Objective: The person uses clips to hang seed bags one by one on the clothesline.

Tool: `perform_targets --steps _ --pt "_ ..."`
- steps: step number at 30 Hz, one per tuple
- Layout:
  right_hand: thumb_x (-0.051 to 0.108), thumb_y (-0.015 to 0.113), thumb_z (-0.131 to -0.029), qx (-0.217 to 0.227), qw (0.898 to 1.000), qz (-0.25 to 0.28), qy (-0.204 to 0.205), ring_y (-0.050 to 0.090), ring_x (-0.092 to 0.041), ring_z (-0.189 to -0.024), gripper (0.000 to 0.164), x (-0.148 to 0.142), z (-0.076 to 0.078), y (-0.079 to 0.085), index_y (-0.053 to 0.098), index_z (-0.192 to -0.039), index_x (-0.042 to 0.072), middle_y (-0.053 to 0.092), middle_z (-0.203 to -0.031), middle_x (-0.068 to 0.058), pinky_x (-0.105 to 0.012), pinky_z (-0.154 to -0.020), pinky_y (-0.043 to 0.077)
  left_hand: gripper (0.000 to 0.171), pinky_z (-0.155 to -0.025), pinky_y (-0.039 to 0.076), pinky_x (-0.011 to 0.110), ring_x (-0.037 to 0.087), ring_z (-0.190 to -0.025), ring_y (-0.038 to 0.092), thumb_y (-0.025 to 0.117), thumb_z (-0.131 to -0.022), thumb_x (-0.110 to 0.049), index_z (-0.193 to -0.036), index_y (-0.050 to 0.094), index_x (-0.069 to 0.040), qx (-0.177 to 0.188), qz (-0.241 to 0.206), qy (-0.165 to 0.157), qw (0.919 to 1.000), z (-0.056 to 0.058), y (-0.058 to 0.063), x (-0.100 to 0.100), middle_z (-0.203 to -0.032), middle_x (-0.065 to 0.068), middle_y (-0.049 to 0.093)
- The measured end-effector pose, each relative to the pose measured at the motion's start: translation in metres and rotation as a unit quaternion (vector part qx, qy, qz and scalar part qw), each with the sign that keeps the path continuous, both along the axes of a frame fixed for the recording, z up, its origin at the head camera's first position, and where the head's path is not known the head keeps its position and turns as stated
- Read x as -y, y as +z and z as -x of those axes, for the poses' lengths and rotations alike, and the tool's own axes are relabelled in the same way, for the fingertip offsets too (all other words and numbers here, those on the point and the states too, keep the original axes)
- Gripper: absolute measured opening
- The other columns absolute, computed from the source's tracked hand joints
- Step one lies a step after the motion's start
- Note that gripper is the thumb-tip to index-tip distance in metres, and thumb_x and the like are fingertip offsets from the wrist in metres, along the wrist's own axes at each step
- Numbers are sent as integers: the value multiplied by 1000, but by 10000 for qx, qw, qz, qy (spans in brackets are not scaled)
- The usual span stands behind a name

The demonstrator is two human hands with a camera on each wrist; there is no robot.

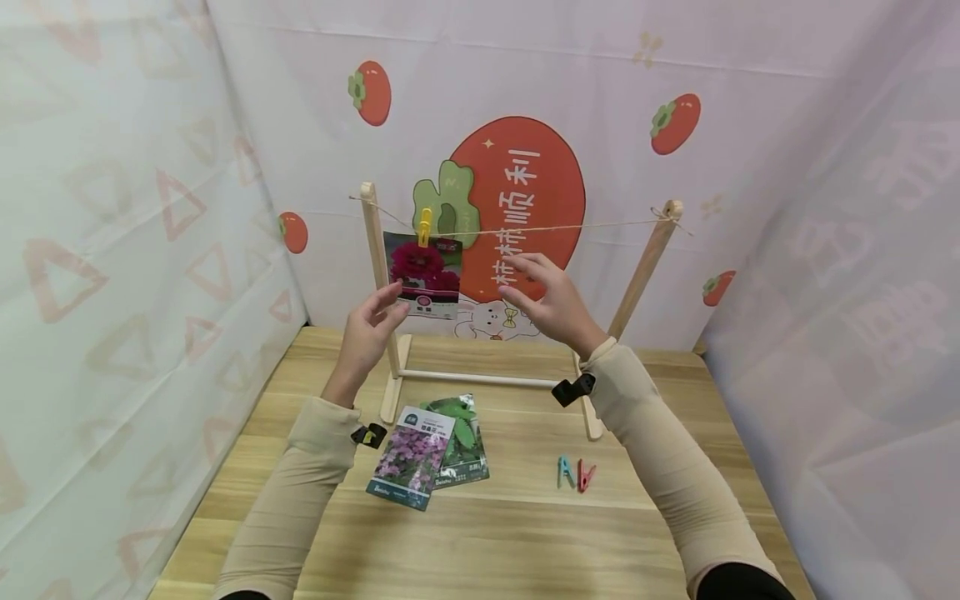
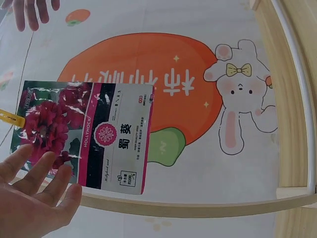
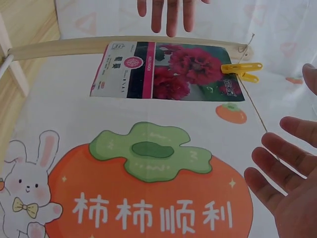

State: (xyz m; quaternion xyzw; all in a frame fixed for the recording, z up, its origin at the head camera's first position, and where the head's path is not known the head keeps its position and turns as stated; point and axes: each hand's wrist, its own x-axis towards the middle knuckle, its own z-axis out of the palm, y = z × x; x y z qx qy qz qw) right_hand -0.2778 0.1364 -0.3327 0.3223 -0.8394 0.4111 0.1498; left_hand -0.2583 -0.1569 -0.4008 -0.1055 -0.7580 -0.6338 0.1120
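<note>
2 hands (image 1: 557,307), room between, packet (image 1: 431,279) clipped at edge

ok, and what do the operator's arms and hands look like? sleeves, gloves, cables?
Left hand and right hand: bare, no gloves or rings visible. Plain beige sleeves, close-fitting and wrinkled, run down to the wrists, with black fabric at the elbow end. Small, boxy black wrist cameras, one per arm. No cables visible.

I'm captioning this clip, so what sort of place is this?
Probably a staged tabletop booth, judging by the persimmon-print backdrop, the wood-grain tabletop and the hanging hollyhock seed packet.
</note>
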Motion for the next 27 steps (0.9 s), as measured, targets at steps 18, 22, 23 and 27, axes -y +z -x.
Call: perform_targets --steps 18,22,23,27 --pt "28 67 -93 387 9987 -308 -124 47 -32 -128 53 -33 -20 -42 51 -140 9 52 -136 -14 -55 -103 42 55 -117 24 55 34 -141 36 61 -97 -25 -144 44 -4 231 680 61 9974 -11 -27 7 -151 15 43" --pt "29 67 -93 565 9971 -432 -282 45 -33 -131 54 -42 -25 -49 51 -141 10 50 -139 -15 -58 -104 41 57 -118 23 55 33 -142 35 62 -96 -29 -145 44 -6 324 740 58 9967 -13 -32 9 -153 13 41" --pt "29 67 -93 629 9964 -460 -325 44 -34 -132 54 -45 -26 -52 50 -141 10 49 -141 -16 -59 -104 40 57 -118 24 55 33 -142 35 62 -96 -30 -145 44 -6 353 765 66 9964 -14 -33 9 -153 13 41" --pt "29 66 -93 777 9945 -494 -502 44 -35 -133 53 -55 -33 -62 51 -140 8 49 -142 -16 -59 -103 41 59 -118 23 55 33 -143 35 62 -96 -31 -146 43 -7 432 859 64 9953 -18 -40 11 -153 13 41"
